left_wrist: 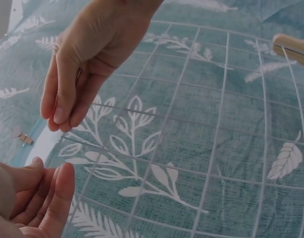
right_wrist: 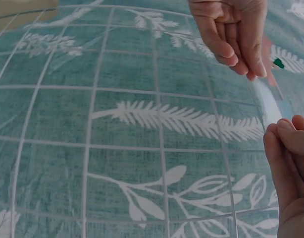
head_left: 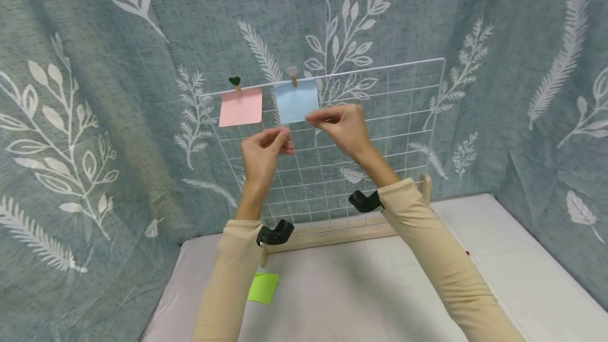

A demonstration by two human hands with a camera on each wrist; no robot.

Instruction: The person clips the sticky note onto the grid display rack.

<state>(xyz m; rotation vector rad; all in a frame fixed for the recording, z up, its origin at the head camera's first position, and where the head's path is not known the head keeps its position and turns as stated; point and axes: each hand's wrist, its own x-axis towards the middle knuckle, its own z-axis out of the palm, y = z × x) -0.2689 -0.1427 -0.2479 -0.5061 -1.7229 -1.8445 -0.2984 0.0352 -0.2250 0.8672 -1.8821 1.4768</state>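
A blue paper note (head_left: pixel 297 102) hangs from the top wire of a white wire grid (head_left: pixel 370 117), under a wooden clothespin (head_left: pixel 293 76) with a pale heart. My right hand (head_left: pixel 344 126) pinches the note's lower right corner. Just below its lower left corner is my left hand (head_left: pixel 266 154), fingers loosely bent, with nothing visible between them. To the left hangs a pink paper note (head_left: pixel 241 107) from a clothespin (head_left: pixel 235 82) with a dark green heart. In the left wrist view the blue note (left_wrist: pixel 43 145) shows pale between both hands.
The grid stands in a wooden base (head_left: pixel 332 234) on a white-covered table (head_left: pixel 351 289). A bright green note (head_left: pixel 263 287) lies on the table beside my left sleeve. Behind hangs a teal curtain (head_left: pixel 190 30) with white leaf prints. A small red object (head_left: pixel 467 253) shows by my right sleeve.
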